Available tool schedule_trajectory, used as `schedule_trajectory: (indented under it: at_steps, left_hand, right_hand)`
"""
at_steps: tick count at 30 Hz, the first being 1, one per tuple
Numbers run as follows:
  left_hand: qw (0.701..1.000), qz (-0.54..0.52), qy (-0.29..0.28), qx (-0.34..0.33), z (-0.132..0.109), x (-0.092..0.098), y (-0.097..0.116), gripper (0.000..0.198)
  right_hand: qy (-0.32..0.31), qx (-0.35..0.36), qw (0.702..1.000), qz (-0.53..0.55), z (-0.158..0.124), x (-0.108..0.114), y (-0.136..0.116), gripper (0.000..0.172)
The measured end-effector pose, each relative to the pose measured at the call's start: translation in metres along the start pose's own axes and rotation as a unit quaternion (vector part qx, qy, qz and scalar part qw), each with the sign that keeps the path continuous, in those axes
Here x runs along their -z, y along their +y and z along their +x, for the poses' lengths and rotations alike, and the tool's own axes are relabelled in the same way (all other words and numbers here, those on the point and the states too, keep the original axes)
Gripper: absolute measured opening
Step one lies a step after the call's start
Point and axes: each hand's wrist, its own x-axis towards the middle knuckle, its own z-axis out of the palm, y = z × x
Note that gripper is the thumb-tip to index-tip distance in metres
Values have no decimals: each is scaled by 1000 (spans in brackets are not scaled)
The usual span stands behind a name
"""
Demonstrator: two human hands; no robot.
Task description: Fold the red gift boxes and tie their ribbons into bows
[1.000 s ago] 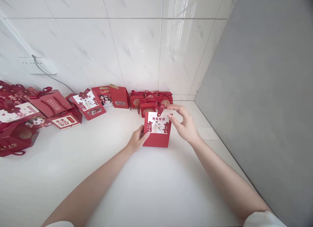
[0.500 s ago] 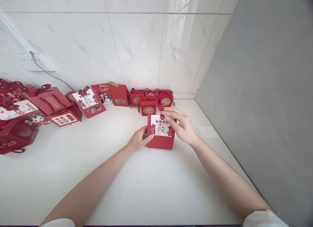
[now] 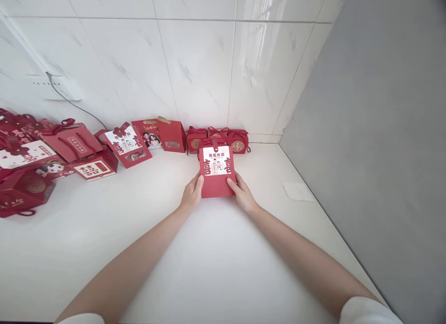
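Note:
Between my hands is a red gift box [image 3: 218, 186] with a white printed panel showing a couple and red characters. A dark red strap with a small stud sits at its top. My left hand [image 3: 193, 192] grips the box's left edge, thumb on the front. On the right edge, my right hand [image 3: 243, 193] holds it with the thumb pressed on the lower front; its other fingers are behind the box. Directly behind stand small red ribboned boxes [image 3: 239, 142], one of them mostly hidden by the box I hold.
Along the tiled wall stand a plain red bag [image 3: 172, 137], a bag with a printed couple [image 3: 150, 137] and a leaning box [image 3: 127, 145]. More red boxes [image 3: 77, 142] crowd the left. A white paper slip [image 3: 298, 191] lies near the grey panel [image 3: 376, 128] on the right.
My right hand has left the strap at the top and now grips the right side. The box has moved left and away from me, covering the front small box.

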Motion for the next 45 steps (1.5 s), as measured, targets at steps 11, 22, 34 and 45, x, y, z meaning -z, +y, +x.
schedule_trajectory:
  at_steps: [11, 22, 34, 45]
  left_hand:
    - [995, -46, -82, -35, 11, 6, -8, 61]
    - [996, -38, -75, -31, 10, 5, -7, 58]
    - [996, -22, -78, -39, 10, 4, -8, 63]
    - [999, 4, -11, -53, 10, 5, -11, 56]
  right_hand:
    - [-46, 11, 999, 8, 3, 8, -6, 62]
    - [-44, 17, 999, -14, 7, 13, -3, 62]
    - [-52, 4, 998, 28, 10, 15, 2, 65]
    - [-31, -4, 999, -18, 9, 13, 3, 68]
